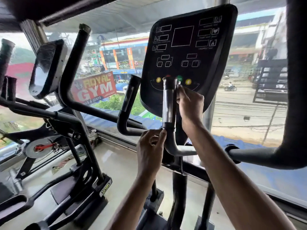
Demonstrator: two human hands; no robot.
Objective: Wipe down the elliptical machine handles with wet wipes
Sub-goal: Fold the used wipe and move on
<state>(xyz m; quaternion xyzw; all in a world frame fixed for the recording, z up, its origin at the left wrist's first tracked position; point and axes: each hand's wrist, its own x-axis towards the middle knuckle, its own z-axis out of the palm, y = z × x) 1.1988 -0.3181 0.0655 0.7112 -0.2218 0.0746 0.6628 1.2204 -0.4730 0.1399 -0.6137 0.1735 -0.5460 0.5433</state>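
Observation:
The elliptical's inner right handle (168, 103) stands upright below the black console (187, 47); it is black with a silver sensor sleeve. My right hand (189, 103) is curled against the upper right side of this handle, and a small pale scrap, seemingly the wet wipe (178, 82), shows above its fingertips. My left hand (150, 146) is lower, its thumb and fingers pinching the handle's bottom collar where the bar bends. The matching inner left handle (130, 95) stands untouched to the left.
A thick black moving arm (295, 97) rises at the far right, and another (73, 63) curves up on the left. A second machine with its own console (48, 68) stands to the left. Large windows run behind, and pale floor lies below.

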